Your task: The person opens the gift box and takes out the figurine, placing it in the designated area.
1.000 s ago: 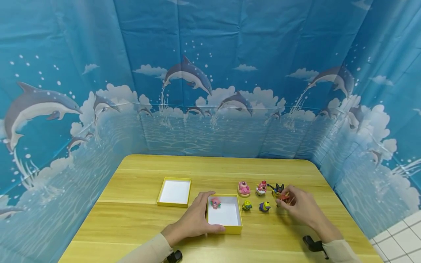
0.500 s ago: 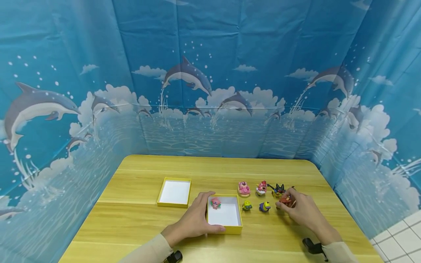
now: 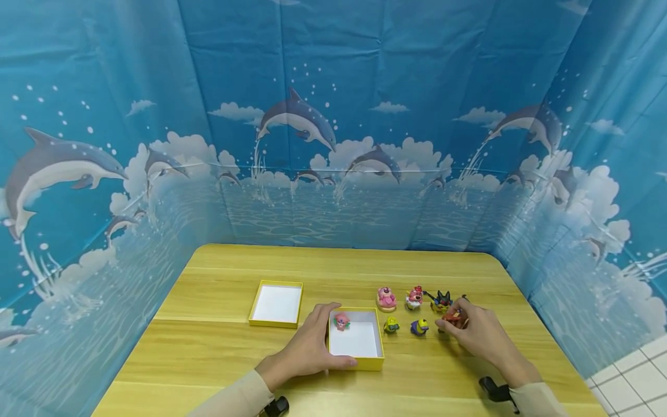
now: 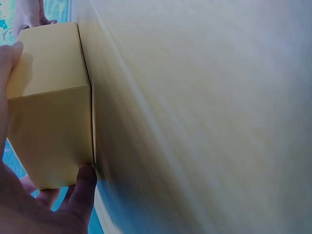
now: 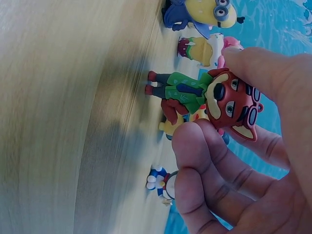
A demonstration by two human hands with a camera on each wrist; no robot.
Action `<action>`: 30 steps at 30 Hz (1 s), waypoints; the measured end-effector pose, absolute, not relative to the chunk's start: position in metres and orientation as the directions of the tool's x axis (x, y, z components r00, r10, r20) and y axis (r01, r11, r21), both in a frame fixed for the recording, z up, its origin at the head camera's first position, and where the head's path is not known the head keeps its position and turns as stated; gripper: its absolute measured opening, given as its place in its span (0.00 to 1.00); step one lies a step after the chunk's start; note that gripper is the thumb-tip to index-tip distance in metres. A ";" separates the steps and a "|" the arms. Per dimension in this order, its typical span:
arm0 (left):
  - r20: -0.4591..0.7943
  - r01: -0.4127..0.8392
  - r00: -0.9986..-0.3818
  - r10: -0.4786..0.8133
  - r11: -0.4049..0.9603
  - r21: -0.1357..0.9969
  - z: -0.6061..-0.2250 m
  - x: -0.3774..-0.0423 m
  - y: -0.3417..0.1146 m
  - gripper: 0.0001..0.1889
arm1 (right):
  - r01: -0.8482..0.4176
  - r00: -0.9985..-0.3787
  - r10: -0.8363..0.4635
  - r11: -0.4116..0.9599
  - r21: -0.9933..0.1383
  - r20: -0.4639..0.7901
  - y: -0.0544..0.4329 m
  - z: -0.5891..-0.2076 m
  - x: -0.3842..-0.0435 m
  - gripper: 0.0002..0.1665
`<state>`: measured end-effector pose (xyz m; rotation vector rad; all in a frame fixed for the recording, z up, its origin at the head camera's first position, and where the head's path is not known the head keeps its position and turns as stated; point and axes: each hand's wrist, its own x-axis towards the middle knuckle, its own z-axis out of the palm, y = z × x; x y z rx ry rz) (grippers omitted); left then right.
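Observation:
My left hand (image 3: 315,344) grips the left side of an uncovered yellow box (image 3: 371,364), thumb at the front and fingers at the back. In the left wrist view, the box's outer wall (image 4: 51,131) lies between thumb and fingers. A pink figurine (image 3: 341,322) rests inside, at the back left corner. My right hand (image 3: 484,333) pinches a fox figurine (image 5: 183,92) by its head. It has reddish fur, a green shirt and a dark blue tie. Its feet point down at the table; whether they touch it I cannot tell.
A yellow-rimmed white lid (image 3: 276,304) lies behind the left hand. Between box and right hand stand a pink bear figurine (image 3: 386,299), a red-and-white figurine (image 3: 414,298), two minion figurines, one green-yellow (image 3: 391,325), one purple-yellow (image 3: 419,328), and a black-eared figurine (image 3: 442,301).
My right hand has shifted very slightly to the right with its fingers still at the fox figurine. The left hand and the box have stayed in place.

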<state>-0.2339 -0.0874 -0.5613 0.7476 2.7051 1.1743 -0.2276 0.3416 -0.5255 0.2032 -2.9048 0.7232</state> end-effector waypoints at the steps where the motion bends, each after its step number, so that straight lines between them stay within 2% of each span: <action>1: 0.101 0.397 -0.875 0.474 0.583 0.709 -0.561 -0.234 -0.087 0.68 | -0.163 -0.981 -0.096 0.877 -0.452 0.167 0.341 -0.525 -0.228 0.20; 30: 0.101 0.395 -0.876 0.472 0.581 0.711 -0.564 -0.235 -0.089 0.69 | -0.129 -0.987 -0.073 0.890 -0.438 0.143 0.339 -0.522 -0.225 0.26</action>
